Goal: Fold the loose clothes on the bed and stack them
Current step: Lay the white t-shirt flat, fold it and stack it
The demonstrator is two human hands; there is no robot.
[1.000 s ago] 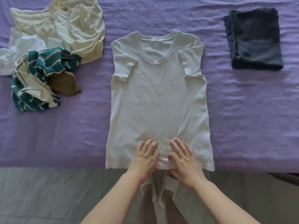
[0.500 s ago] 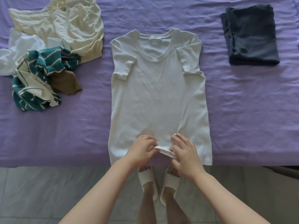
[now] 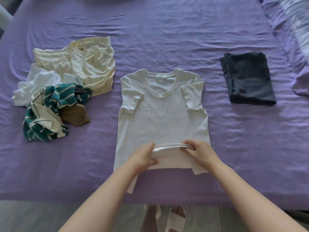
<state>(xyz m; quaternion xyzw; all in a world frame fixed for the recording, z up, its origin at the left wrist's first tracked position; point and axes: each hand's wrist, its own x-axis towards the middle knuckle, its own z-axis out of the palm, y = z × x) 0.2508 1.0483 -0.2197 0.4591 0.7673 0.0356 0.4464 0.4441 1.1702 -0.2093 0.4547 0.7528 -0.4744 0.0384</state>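
Observation:
A white t-shirt [image 3: 160,118] lies face up in the middle of the purple bed [image 3: 167,39], its sleeves folded inward. My left hand [image 3: 144,157] and my right hand [image 3: 199,150] each pinch the shirt's bottom hem, which is lifted and folded up over the lower body of the shirt. A folded dark grey garment [image 3: 247,79] lies to the right. A loose pile sits to the left: a cream garment [image 3: 87,66], a white one [image 3: 38,82], a teal striped one [image 3: 50,114] and a brown one [image 3: 75,115].
The bed's near edge [image 3: 66,196] runs across the bottom, with grey floor [image 3: 33,216] below it. My feet in white slippers [image 3: 173,218] show beneath the edge. A striped pillow or cover [image 3: 299,22] lies at the far right corner.
Both hands went from lying flat on the shirt's bottom to pinching the hem and carrying it up over the shirt. The camera has tilted upward, showing more of the bed.

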